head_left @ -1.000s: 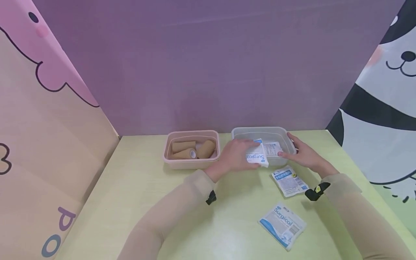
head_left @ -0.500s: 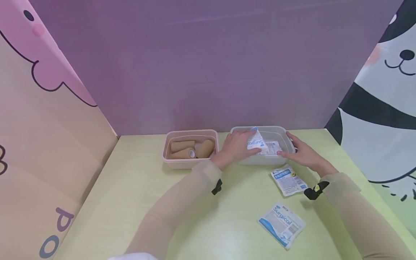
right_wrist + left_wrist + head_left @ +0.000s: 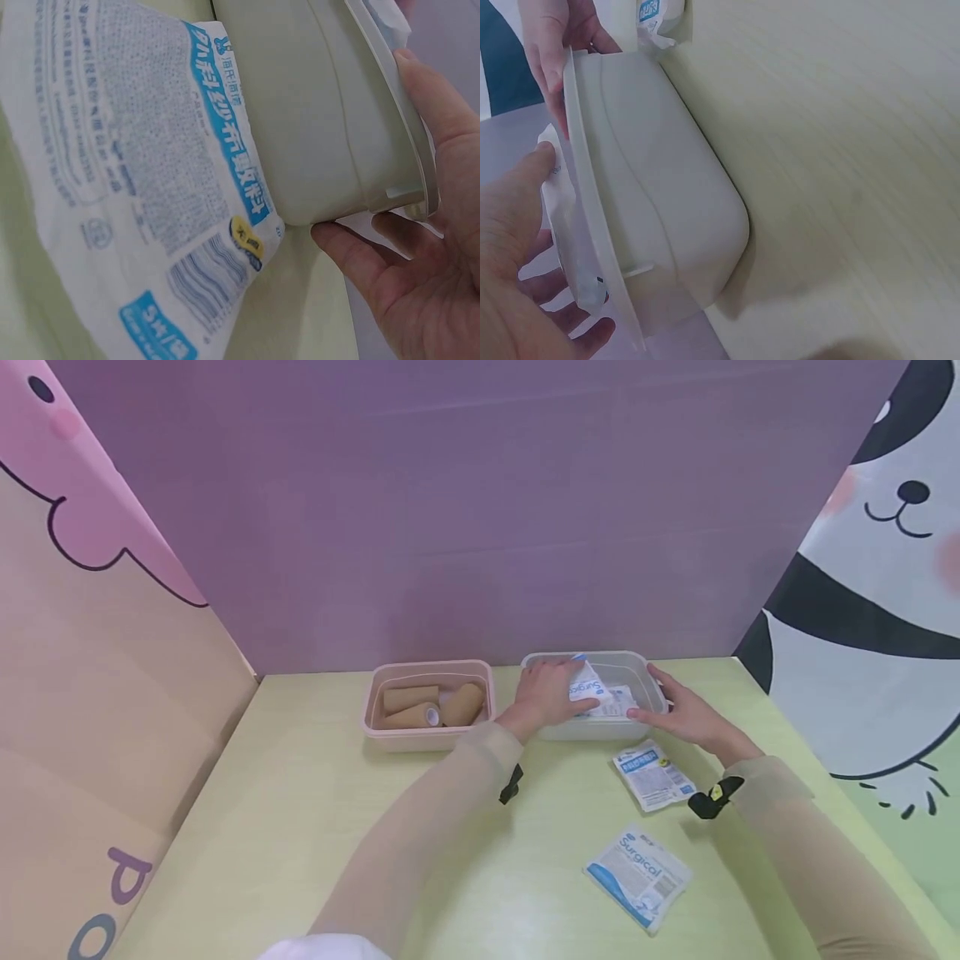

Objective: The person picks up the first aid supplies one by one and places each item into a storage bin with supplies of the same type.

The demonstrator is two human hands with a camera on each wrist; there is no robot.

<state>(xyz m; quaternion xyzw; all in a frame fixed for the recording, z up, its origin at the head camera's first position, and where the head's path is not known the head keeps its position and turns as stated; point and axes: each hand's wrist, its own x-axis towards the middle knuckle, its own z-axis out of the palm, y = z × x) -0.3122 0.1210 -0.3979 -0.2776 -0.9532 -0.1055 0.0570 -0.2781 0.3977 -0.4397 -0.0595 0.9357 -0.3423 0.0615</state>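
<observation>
My left hand (image 3: 551,693) holds a white-and-blue surgical gauze packet (image 3: 588,681) at the opening of the whitish plastic bin (image 3: 588,730). In the left wrist view the thumb lies on one face of this packet (image 3: 562,225) and the fingers on the other, right beside the bin's rim. Another packet (image 3: 622,700) lies inside the bin, partly covered by the held one. My right hand (image 3: 686,717) grips the bin's right end, thumb at the rim and fingers against the outer wall in the right wrist view. Just in front of the bin a gauze packet (image 3: 654,777) lies on the table.
One more packet (image 3: 637,878) labelled Surgical lies nearer on the pale table (image 3: 300,827). Left of the bin stands a pink bin (image 3: 412,743) with several tan bandage rolls (image 3: 411,697). A purple panel (image 3: 480,527) rises behind both bins, and printed panels flank the table.
My left hand has carried the gauze packet back from the bin's front edge and over its opening, lowering it slightly. The right hand keeps its grip on the bin. The head view shifted slightly.
</observation>
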